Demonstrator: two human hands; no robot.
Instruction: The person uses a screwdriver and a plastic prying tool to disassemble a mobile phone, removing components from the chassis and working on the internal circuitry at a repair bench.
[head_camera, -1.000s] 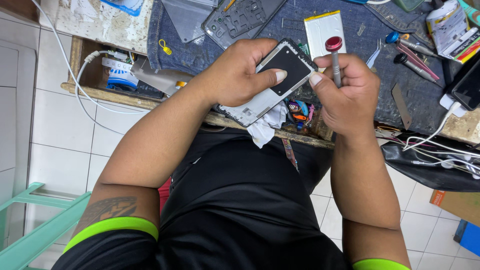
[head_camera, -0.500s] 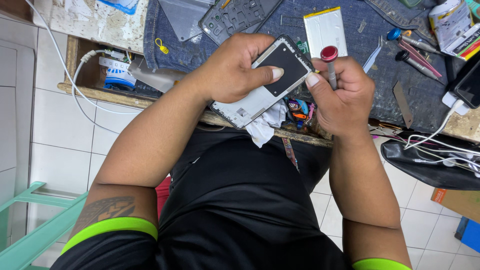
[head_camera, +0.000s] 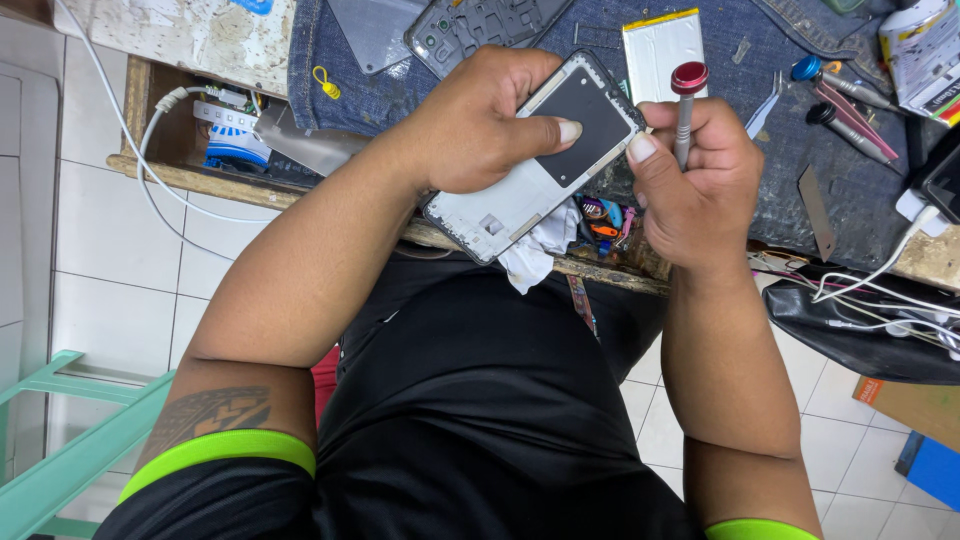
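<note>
My left hand (head_camera: 480, 125) clamps the opened phone frame (head_camera: 535, 165) over the bench edge | long axis slants from lower left to upper right | my right hand (head_camera: 695, 175), just right of it, grips a red-capped screwdriver (head_camera: 686, 105) upright, thumb touching the frame's upper corner.

On the denim cloth (head_camera: 400, 90): a flat white battery (head_camera: 658, 45), a dark phone frame (head_camera: 480, 22), screwdrivers (head_camera: 850, 100) near the right edge. White cables (head_camera: 880, 290) over a black bag (head_camera: 850, 335). Below, white tiled floor (head_camera: 100, 230), green frame (head_camera: 70, 450).
</note>
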